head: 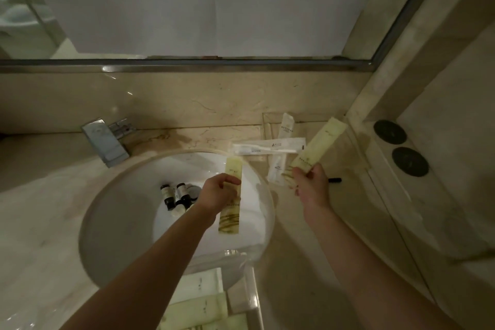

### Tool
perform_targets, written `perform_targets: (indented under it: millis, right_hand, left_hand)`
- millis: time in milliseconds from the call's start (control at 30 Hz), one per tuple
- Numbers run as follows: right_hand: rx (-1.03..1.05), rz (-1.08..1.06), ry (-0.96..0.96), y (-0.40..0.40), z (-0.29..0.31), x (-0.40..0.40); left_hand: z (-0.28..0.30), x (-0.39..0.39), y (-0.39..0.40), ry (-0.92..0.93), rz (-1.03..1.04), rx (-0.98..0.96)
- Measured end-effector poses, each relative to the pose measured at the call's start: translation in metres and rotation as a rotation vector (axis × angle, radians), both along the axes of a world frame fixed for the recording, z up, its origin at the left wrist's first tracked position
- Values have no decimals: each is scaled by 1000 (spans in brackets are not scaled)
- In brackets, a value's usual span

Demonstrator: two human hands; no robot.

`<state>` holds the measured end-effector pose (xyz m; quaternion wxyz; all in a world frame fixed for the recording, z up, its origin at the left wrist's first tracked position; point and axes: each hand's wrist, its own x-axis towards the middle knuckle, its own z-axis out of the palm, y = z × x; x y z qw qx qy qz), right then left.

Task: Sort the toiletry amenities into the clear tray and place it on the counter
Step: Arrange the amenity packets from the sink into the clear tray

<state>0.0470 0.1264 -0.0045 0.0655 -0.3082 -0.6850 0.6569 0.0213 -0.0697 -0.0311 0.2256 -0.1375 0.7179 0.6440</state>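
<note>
The left hand [218, 193], arm stretched forward over the sink basin [115, 222], pinches a pale green sachet [231, 199] whose long axis runs near to far, while the right hand [310, 182], raised over the counter [308, 262] right of the basin, is closed on the lower end of a second sachet [318, 150] slanting up toward the far right corner. Beyond the right hand a clear tray [267, 120] near the counter's far edge holds white packets [288, 126] and a wrapped toothbrush [267, 148] lying crosswise, partly over its rim. Small dark-capped bottles [174, 195] lie in the basin, and more pale green packets [198, 308] sit at the near edge.
</note>
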Motion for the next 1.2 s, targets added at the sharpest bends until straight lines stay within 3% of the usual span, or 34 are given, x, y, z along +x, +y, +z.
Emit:
perform_targets:
  millis: [200,467,633,767,867,967,1100,1200]
  right_hand:
    - [-142,220,-26,-44,8,38]
    - [-266,376,-11,-83,18,74]
    - [-241,425,2,-102,18,89]
    - [-304,446,-25,-117,16,98]
    - [-374,455,-38,-126,13,104]
    - [-302,470,-59,-130,6,111]
    - [-185,444,-99,-131,-5,118]
    - [-219,397,-131,-127,-9,123]
  left_hand:
    - [32,21,-14,66,-21,91]
    - [49,51,-62,0,-65,155]
    - [49,66,-93,-73,-160,86]
    - [53,82,-116,-29,-221,42]
    - [54,94,-128,37,-250,-32]
    - [45,103,-140,44,-270,-216]
    - [29,116,-148,54,-445,-499]
    - [20,125,-145,78,-544,-625]
